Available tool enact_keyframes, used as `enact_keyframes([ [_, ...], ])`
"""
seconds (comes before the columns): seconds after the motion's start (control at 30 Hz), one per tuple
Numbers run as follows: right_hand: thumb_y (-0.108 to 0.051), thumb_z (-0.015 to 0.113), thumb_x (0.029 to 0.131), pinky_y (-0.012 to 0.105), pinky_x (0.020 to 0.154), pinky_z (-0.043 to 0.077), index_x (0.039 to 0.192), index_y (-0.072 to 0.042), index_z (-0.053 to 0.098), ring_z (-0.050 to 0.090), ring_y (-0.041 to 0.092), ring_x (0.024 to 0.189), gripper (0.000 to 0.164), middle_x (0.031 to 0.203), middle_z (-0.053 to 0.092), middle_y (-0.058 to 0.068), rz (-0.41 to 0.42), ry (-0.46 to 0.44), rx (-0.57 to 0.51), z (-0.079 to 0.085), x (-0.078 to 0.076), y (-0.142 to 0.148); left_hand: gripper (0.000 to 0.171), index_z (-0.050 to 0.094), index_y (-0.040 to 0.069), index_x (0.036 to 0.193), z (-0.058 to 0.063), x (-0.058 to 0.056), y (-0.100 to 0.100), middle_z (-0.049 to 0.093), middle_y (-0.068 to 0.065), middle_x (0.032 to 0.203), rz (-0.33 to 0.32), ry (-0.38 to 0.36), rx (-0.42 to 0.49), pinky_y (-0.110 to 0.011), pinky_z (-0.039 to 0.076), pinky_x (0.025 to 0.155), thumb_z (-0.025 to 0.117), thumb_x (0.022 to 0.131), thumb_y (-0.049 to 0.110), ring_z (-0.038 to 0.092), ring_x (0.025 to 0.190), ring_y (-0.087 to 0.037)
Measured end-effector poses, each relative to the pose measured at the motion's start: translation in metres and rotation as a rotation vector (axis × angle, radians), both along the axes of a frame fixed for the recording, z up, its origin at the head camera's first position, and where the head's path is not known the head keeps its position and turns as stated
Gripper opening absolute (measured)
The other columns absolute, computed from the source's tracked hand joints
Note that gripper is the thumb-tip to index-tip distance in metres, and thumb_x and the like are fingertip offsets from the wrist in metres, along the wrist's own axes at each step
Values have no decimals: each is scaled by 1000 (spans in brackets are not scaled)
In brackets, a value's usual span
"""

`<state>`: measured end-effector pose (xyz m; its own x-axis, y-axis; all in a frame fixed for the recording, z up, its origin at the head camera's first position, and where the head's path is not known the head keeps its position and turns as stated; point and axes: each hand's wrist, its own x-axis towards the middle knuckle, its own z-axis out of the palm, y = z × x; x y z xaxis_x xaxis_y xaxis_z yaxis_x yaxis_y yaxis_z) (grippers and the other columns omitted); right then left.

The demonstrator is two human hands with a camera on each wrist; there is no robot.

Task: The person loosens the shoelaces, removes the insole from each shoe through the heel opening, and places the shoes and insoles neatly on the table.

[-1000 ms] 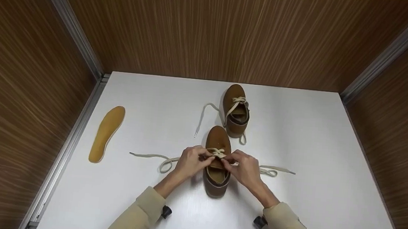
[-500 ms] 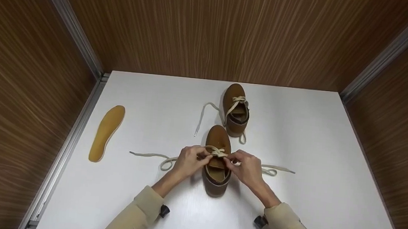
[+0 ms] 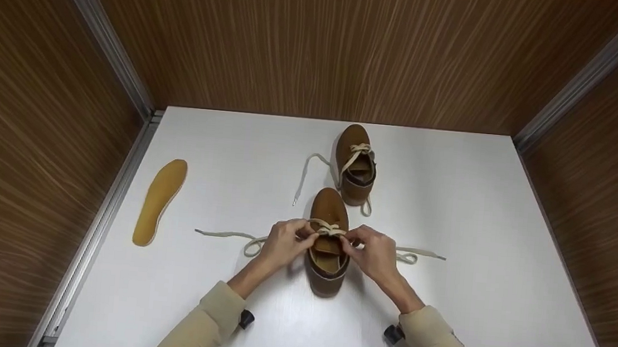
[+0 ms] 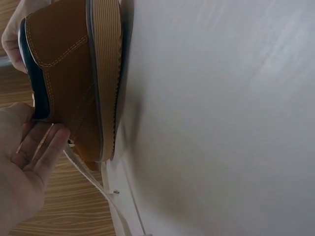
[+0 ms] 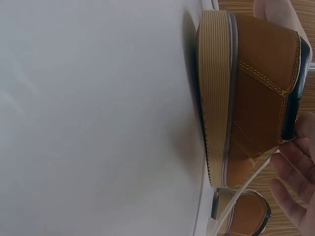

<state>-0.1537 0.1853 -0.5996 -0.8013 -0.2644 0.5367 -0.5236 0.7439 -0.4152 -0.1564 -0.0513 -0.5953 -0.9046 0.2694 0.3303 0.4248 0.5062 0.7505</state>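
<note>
A brown leather shoe (image 3: pixel 326 284) stands upright in front of me, toe pointing away, with a cream lace (image 3: pixel 330 229) crossed over its front. My left hand (image 3: pixel 284 244) pinches the front left edge of its opening beside the lace, and my right hand (image 3: pixel 372 252) does likewise on the right. In the left wrist view, thumb and forefinger meet at the corner of the shoe's upper (image 4: pixel 69 59). The right wrist view has the same grip from the other side of the upper (image 5: pixel 261 98). Exactly how much lace lies under the fingertips is hidden.
Lace ends trail sideways on the white table (image 3: pixel 484 211), the left one (image 3: pixel 225 234) and right one (image 3: pixel 419 254) each with a loop. A second brown shoe (image 3: pixel 350 135) stands just beyond. At left lies a tan insole (image 3: pixel 160 202). Wooden panels (image 3: pixel 320 46) enclose the table.
Both hands have kept their grip at the shoe's opening. The right fingertips have shifted slightly right and the left hand slightly left. The shoes and the insole have stayed where they were.
</note>
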Motion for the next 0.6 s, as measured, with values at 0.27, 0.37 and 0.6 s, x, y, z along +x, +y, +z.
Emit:
enact_keyframes([
  [0.27,-11,87,80,26,55,54,79,-13,79,69,10,62,8,73,75,-3,-26,2,-6,-1,4,1,7,73,5,87,-5,4,2,79,-10,86,14,-15,10,-23,63,71,77,93,7,77,77,-22],
  [0.37,-11,86,81,25,56,53,79,-13,79,69,11,62,8,73,75,-3,-31,-3,-12,-1,3,1,7,73,5,87,-6,5,2,78,-9,85,33,-16,15,-24,63,71,77,92,6,76,77,-22],
  [0.6,-10,85,81,25,56,53,80,-12,78,69,12,62,7,73,75,-3,-35,7,-39,-2,2,0,8,72,4,86,-5,4,3,78,-8,82,71,0,33,-22,62,68,77,92,6,75,74,-19],
])
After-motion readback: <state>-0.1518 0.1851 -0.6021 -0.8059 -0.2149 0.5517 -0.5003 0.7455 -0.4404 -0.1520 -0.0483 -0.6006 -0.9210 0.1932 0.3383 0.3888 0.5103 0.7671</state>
